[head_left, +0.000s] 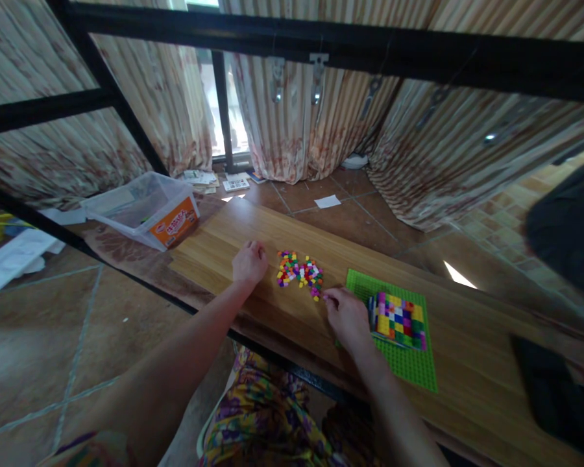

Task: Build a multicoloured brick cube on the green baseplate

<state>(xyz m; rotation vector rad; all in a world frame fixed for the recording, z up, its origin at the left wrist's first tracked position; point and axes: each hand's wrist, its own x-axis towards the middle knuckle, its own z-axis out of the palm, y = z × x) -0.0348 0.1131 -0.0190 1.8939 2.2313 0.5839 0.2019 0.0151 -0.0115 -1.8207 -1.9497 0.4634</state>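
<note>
My left hand (pixel 250 263) rests on the wooden board in a loose fist, left of a spread of small colourful toy bricks (pixel 288 267). Whatever its curled fingers may hold is hidden. Between the thumb and fingers of my right hand (pixel 346 314) is a small pink brick (pixel 326 296), just beside the pile's near right end. Under and to the right of that hand lies a green studded baseplate (pixel 409 371). On it stands a raised block of multicoloured bricks (pixel 398 319), close to my right wrist but apart from the fingers.
A clear plastic bin (pixel 141 220) with an orange label stands at the board's left end. A dark flat object (pixel 547 383) lies at the right. Black metal bars (pixel 321 45) cross above the wooden board (pixel 472 350). Papers (pixel 328 202) lie on the tiled floor before the curtains.
</note>
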